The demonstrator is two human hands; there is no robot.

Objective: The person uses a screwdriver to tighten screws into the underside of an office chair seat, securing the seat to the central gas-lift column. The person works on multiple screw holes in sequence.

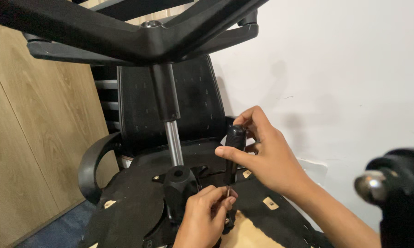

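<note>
Just beside the black mount (179, 183) under the upturned office chair (170, 105), the screwdriver (233, 154) stands almost straight up. The right hand (266, 154) wraps its fingers tight around the fat black handle. The left hand (207, 220) pinches the thin metal tip low down. The tool looks hard, stiff and light. The handle looks like the best place to hold it.

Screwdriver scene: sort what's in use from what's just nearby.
In use:
right hand gripping the black screwdriver
left hand steadying its tip
black mechanism plate under the upturned seat

Nearby only:
gas cylinder
star base
armrest
castor
</note>
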